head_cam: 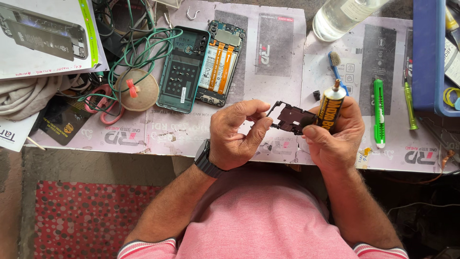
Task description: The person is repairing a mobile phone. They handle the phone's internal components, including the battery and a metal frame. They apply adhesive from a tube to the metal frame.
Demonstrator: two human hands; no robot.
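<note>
We see the left hand (235,134) pinching the edge of a dark, flat plastic phone frame piece (291,118) held above the near edge of the worktop (282,57). The right hand (335,136) closes its grip on a small black-and-yellow glue tube (331,106), upright just beside the piece. An opened teal phone (221,62) lies beyond.

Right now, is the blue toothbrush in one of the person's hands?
No, the blue toothbrush lies on the table behind the right hand, which holds a small glue tube.
</note>
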